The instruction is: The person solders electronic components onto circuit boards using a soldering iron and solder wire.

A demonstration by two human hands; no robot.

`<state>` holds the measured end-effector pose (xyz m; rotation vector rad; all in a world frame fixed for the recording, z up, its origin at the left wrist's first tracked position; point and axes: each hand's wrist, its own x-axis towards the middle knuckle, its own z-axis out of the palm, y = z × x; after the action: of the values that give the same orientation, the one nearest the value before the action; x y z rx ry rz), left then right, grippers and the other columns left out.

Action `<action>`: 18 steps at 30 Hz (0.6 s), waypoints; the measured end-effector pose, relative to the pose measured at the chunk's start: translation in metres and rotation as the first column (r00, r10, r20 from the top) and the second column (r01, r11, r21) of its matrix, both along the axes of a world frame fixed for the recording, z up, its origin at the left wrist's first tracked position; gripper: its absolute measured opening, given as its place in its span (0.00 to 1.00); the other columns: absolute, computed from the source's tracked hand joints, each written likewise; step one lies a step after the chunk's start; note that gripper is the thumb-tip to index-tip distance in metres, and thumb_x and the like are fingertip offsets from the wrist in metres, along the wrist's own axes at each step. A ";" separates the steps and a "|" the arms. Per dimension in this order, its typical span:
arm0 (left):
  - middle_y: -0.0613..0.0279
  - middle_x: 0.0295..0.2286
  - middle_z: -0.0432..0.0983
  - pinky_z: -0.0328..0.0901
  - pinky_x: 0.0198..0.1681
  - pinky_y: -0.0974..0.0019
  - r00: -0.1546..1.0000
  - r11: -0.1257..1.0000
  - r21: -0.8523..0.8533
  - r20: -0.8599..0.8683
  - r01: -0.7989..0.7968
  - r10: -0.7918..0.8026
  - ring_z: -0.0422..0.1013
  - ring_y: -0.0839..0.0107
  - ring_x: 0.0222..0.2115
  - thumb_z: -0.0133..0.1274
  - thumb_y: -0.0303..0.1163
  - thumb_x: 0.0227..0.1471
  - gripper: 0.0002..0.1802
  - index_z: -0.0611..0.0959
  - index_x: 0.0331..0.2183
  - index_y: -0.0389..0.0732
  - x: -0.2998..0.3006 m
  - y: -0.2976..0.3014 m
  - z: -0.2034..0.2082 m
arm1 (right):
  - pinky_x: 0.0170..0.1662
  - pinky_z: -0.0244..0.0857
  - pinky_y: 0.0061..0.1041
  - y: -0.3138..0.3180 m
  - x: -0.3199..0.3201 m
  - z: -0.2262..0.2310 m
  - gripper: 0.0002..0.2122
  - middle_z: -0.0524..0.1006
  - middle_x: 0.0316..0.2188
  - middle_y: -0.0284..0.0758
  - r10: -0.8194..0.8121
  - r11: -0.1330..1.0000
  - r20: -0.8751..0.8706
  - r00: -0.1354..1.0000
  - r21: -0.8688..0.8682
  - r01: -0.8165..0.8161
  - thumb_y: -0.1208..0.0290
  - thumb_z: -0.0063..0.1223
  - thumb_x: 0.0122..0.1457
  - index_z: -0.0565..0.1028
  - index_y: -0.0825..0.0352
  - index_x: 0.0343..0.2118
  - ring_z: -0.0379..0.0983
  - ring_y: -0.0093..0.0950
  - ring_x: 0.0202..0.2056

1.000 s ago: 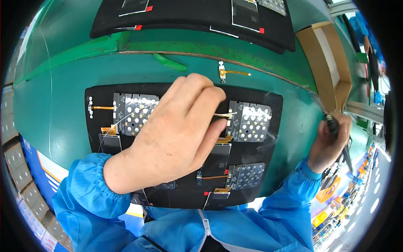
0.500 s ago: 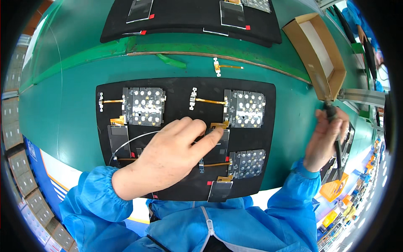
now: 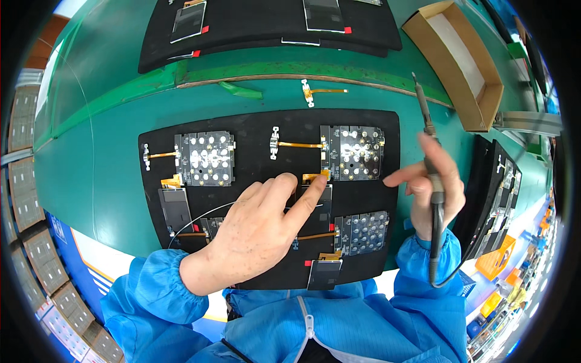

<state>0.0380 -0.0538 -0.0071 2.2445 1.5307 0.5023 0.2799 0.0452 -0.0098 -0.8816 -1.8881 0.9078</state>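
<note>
My left hand (image 3: 257, 227) lies over the black foam mat (image 3: 254, 118), its index fingertip pressed on the orange flex connector (image 3: 312, 178) between a keypad circuit board (image 3: 353, 153) and a small display screen (image 3: 322, 215). Thin solder wire (image 3: 209, 212) runs under this hand; a short end pokes out beyond the fingers, which are closed on it. My right hand (image 3: 439, 187), right of the mat, grips a soldering iron (image 3: 426, 112) with its tip pointing up and away. Its index finger stretches left. More keypad boards (image 3: 209, 158) with screens and flex strips lie on the mat, partly hidden by my left hand.
A loose flex strip (image 3: 327, 91) lies beyond the mat, near a green-taped ledge (image 3: 242, 74). Behind stands another black mat (image 3: 260, 24) with screens. An open cardboard box (image 3: 493, 91) is at the far right. Stacked black mats with boards (image 3: 493, 206) sit right of my hand.
My right hand has brought the soldering iron leftward from beside the cardboard box, toward the mat. My left index finger stays on the flex connector. The whole view has shifted slightly.
</note>
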 end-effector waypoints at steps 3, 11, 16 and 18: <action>0.56 0.33 0.64 0.64 0.29 0.63 1.000 1.000 0.014 0.003 -0.002 0.002 0.65 0.63 0.26 0.59 0.20 0.45 0.31 0.76 0.54 0.40 0.000 0.000 0.000 | 0.31 0.72 0.25 0.010 -0.004 -0.003 0.20 0.83 0.35 0.38 0.026 0.927 0.337 0.941 0.344 -0.149 0.69 0.70 0.44 0.75 0.65 0.41 0.79 0.32 0.27; 0.55 0.35 0.64 0.64 0.31 0.65 0.998 0.999 0.033 -0.047 0.037 -0.035 0.66 0.66 0.28 0.53 0.20 0.39 0.36 0.75 0.55 0.38 0.000 0.000 0.000 | 0.40 0.73 0.28 0.017 -0.007 -0.001 0.28 0.77 0.49 0.48 0.090 0.971 0.515 0.852 0.144 -0.189 0.66 0.75 0.35 0.69 0.66 0.38 0.79 0.39 0.40; 0.55 0.35 0.64 0.64 0.31 0.66 0.997 0.998 0.043 -0.066 0.040 -0.037 0.66 0.66 0.28 0.54 0.20 0.40 0.36 0.74 0.56 0.37 0.001 0.001 0.000 | 0.36 0.72 0.27 0.018 -0.002 0.000 0.26 0.78 0.46 0.48 0.074 0.965 0.467 0.881 0.188 -0.181 0.67 0.75 0.35 0.69 0.65 0.37 0.79 0.38 0.36; 0.56 0.34 0.64 0.64 0.30 0.64 0.999 1.000 0.018 -0.052 0.014 -0.013 0.66 0.64 0.28 0.58 0.20 0.43 0.34 0.75 0.55 0.40 0.002 0.000 0.000 | 0.32 0.71 0.28 0.016 -0.002 -0.002 0.24 0.80 0.45 0.41 0.057 0.973 0.429 0.901 0.180 -0.147 0.67 0.73 0.37 0.72 0.63 0.38 0.78 0.35 0.32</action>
<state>0.0402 -0.0534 -0.0068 2.2969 1.5415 0.4600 0.2780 0.0615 -0.0114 -0.9077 -2.3734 0.5910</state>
